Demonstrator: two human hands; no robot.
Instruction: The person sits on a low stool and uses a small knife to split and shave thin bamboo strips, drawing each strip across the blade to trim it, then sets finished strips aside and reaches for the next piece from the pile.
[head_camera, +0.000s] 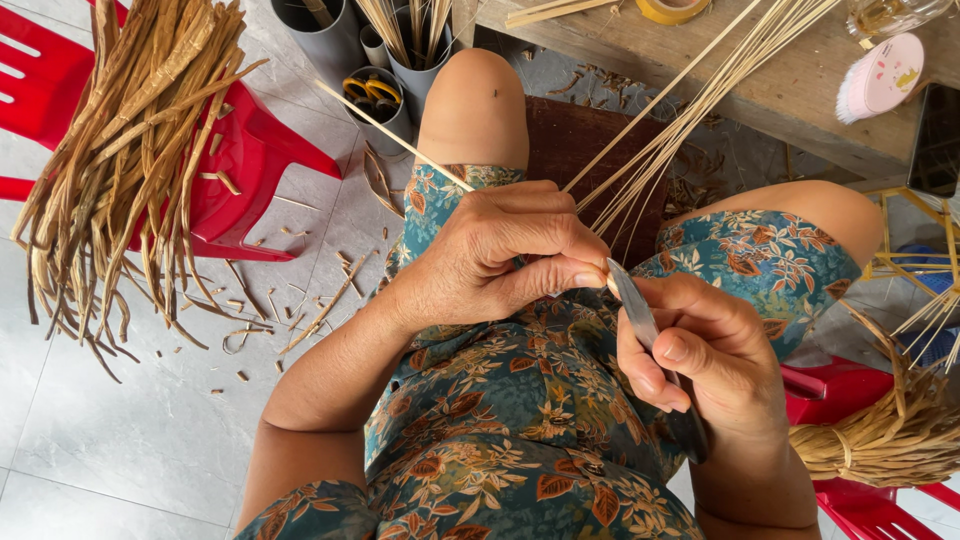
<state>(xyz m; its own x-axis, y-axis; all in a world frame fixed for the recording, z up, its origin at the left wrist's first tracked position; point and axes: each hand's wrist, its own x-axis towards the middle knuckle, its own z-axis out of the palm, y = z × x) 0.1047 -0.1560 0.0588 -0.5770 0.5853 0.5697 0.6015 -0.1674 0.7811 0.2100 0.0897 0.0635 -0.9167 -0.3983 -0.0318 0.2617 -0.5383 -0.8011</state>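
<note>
Two hands meet over the lap: left hand (500, 255) pinches a thin pale cane strip (400, 140) running up-left from its grip, while right hand (700, 360) clamps a narrow grey metal blade (632, 300), tip touching the pinch.

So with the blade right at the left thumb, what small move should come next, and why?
Probably a short push of the knife along the thin strip, away from the body. The right hand holds the blade's tip against the strip, which the left hand pinches, so a small controlled stroke would keep the edge clear of the left thumb.
</note>
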